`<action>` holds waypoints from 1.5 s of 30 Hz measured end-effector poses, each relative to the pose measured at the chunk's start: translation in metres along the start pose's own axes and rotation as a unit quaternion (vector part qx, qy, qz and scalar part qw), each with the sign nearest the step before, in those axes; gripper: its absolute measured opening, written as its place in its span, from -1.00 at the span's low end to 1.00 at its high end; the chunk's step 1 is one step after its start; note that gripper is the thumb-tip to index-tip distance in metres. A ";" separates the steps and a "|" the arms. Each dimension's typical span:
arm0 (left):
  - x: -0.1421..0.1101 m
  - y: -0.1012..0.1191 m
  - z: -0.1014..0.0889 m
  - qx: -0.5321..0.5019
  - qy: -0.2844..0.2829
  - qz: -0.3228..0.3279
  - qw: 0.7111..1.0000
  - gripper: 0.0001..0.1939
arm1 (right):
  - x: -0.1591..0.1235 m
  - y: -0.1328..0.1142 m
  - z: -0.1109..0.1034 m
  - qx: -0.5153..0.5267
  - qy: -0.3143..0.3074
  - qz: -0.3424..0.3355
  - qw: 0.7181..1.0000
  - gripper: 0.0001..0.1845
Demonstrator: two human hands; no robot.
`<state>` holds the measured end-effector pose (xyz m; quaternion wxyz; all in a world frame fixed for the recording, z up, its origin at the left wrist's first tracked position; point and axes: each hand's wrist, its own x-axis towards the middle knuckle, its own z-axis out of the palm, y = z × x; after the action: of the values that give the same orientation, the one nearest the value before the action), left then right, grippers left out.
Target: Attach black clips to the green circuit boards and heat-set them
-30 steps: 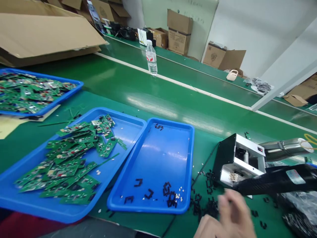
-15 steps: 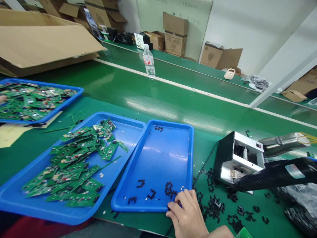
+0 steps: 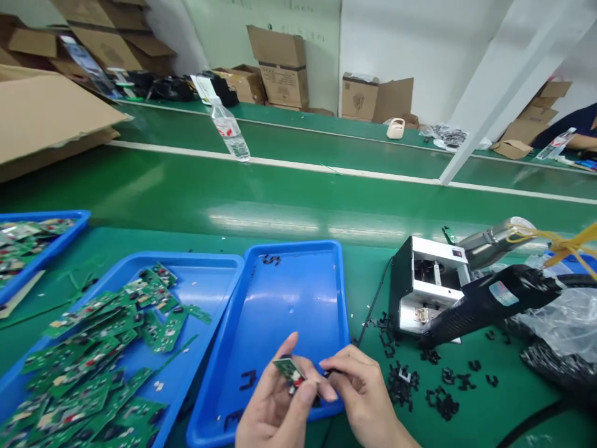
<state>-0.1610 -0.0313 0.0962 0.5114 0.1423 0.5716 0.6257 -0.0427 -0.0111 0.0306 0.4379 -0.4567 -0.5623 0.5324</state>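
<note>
My left hand (image 3: 275,404) is raised over the lower part of the empty-looking blue tray (image 3: 298,280) and holds a small green circuit board (image 3: 289,370) between thumb and fingers. My right hand (image 3: 361,389) comes in from the right, its fingertips pinching a small black plastic clip (image 3: 332,372) right beside the board. A few more black clips (image 3: 248,379) lie on the tray floor below my hands. To the left, a second blue tray (image 3: 205,274) holds a loose pile of green circuit boards (image 3: 93,354).
A third blue tray (image 3: 56,231) of boards sits at the left edge. A silver and black benchtop machine (image 3: 426,286) and a black heat gun (image 3: 489,305) stand right, among scattered black clips (image 3: 401,386). A plastic bag (image 3: 559,330) lies further right. A co-worker's blue sleeve (image 3: 569,130) shows far off.
My two hands have come together over the blue tray, now holding a green board and a black clip. The whole view has swung, and the trays sit lower and further left.
</note>
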 end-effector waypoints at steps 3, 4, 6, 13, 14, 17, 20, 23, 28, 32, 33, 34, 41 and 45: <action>0.020 0.000 -0.013 0.039 0.003 -0.011 0.999 -0.29 | -0.002 0.001 0.010 0.068 0.005 0.085 0.994 -0.72; 0.024 -0.002 -0.017 0.048 0.003 -0.015 0.999 -0.29 | -0.003 0.003 0.013 0.076 0.010 0.105 0.992 -0.71; 0.029 -0.007 -0.021 0.061 0.012 -0.008 0.998 -0.33 | -0.003 0.005 0.018 0.091 0.016 0.128 0.988 -0.70; 0.041 -0.026 -0.030 0.174 -0.071 -0.013 0.982 -0.38 | 0.005 0.003 0.016 0.190 0.040 0.169 0.966 -0.61; 0.042 -0.028 -0.030 0.185 -0.074 -0.009 0.980 -0.38 | 0.006 0.004 0.014 0.170 0.050 0.157 0.972 -0.65; 0.042 -0.031 -0.027 0.201 -0.053 0.021 0.978 -0.39 | 0.004 0.009 0.009 0.051 0.083 0.069 0.993 -0.83; 0.038 -0.031 -0.020 0.213 -0.050 0.027 0.975 -0.41 | 0.000 0.014 0.005 -0.056 0.091 -0.020 0.994 -0.83; 0.034 -0.029 -0.015 0.215 -0.054 0.019 0.975 -0.43 | -0.005 0.013 0.002 -0.108 0.073 -0.072 0.989 -0.77; 0.028 -0.030 -0.012 0.201 -0.025 0.024 0.979 -0.41 | -0.008 0.006 -0.005 -0.111 0.072 -0.099 0.986 -0.76; 0.023 -0.036 -0.010 0.204 -0.055 0.005 0.977 -0.39 | -0.008 -0.004 -0.018 -0.026 0.107 -0.042 0.993 -0.88; 0.020 -0.038 -0.007 0.213 -0.084 -0.004 0.973 -0.42 | -0.007 -0.008 -0.023 0.005 0.119 -0.023 0.993 -0.89; 0.017 -0.040 -0.004 0.221 -0.116 -0.011 0.968 -0.46 | -0.006 -0.011 -0.028 0.034 0.128 -0.004 0.991 -0.89; 0.000 -0.045 0.020 0.236 -0.257 -0.042 0.936 -0.58 | 0.001 -0.024 -0.059 0.167 0.099 0.114 0.974 -0.76; 0.000 -0.043 0.022 0.242 -0.279 -0.055 0.928 -0.67 | -0.003 -0.021 -0.063 0.223 0.097 0.141 0.960 -0.72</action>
<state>-0.1234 -0.0263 0.0666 0.6337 0.3989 0.5469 0.3744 0.0183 -0.0016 0.0542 0.5015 -0.4715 -0.3136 0.6540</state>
